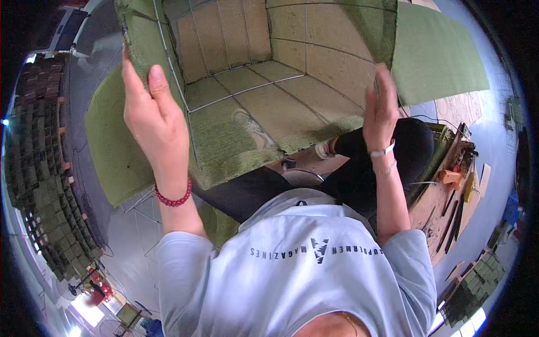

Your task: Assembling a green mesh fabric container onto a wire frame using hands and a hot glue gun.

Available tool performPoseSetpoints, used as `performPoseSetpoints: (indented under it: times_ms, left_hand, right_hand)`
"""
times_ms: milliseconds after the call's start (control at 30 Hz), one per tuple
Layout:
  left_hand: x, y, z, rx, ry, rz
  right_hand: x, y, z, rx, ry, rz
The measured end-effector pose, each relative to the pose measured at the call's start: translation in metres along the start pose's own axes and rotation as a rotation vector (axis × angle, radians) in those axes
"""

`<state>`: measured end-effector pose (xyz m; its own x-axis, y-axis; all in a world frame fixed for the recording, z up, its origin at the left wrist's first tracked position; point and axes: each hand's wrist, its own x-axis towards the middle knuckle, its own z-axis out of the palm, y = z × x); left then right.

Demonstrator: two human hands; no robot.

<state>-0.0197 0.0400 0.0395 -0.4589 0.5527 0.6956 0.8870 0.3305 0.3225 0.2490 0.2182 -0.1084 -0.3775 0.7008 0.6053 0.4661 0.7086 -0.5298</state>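
Note:
A large open box [233, 121] of green woven sheet on a thin metal wire frame [247, 91] stands in front of me, its hollow facing me. My left hand [154, 121] is at the box's left side wall, fingers stretched upward along the edge and thumb apart; its other fingers are partly hidden. At the box's right edge is my right hand [380, 112], raised with straight fingers, somewhat blurred. Whether it touches the wall I cannot tell. Neither hand shows anything gripped.
Green flaps [438, 56] spread out at the box's right and left. On a low board at right lie an orange-handled tool [449, 176], a yellow-handled tool [469, 190] and dark rods [449, 224]. Stacked green pieces [42, 168] line the far left. My legs flank the box's near edge.

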Motion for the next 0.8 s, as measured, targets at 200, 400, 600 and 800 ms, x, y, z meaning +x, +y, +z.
performPoseSetpoints:
  times_ms: [200, 400, 600, 800]
  left_hand:
    - [0.001, 0.022, 0.002, -0.088, -0.061, -0.098]
    - [-0.013, 0.007, 0.012, 0.01, -0.152, -0.371]
    - [-0.007, -0.018, 0.009, -0.01, -0.088, -0.056]
    - [-0.009, -0.014, -0.015, 0.035, -0.037, -0.145]
  right_hand:
    - [-0.028, -0.121, -0.006, 0.486, -0.617, -0.503]
    - [-0.055, -0.136, 0.028, 0.55, -0.659, -0.486]
    - [-0.013, -0.022, -0.086, -0.038, -0.111, -0.117]
    - [-0.137, 0.213, -0.227, -0.466, 0.575, 0.949]
